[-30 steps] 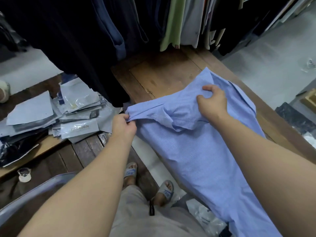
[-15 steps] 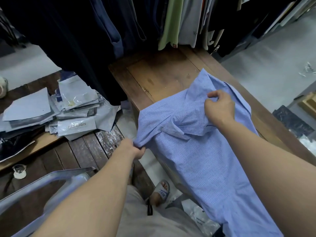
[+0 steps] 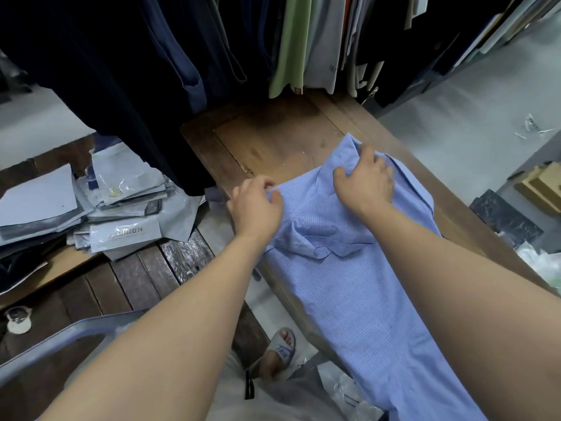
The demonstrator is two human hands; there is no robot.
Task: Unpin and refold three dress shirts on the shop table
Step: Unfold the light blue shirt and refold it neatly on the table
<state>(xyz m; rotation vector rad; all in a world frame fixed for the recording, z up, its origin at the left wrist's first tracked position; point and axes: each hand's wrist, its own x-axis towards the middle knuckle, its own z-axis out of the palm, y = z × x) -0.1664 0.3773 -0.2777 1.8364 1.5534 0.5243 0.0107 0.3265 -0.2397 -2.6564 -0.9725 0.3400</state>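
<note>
A light blue checked dress shirt (image 3: 349, 293) lies lengthwise on the wooden shop table (image 3: 273, 138), its lower part hanging over the near edge. My left hand (image 3: 258, 208) pinches the shirt's left shoulder edge at the table's left side. My right hand (image 3: 367, 177) grips bunched cloth near the top of the shirt. The collar (image 3: 315, 247) lies crumpled between my forearms. No other dress shirt shows on the table.
Dark and pale garments (image 3: 212, 56) hang over the table's far end. A heap of grey plastic packaging bags (image 3: 115, 214) lies on a lower wooden bench at the left. A small glass jar (image 3: 18, 320) and a grey chair back (image 3: 76, 338) sit near left.
My left hand carried the shirt's left shoulder edge down and then up onto the table beside my right hand. The shirt now lies flatter and narrower.
</note>
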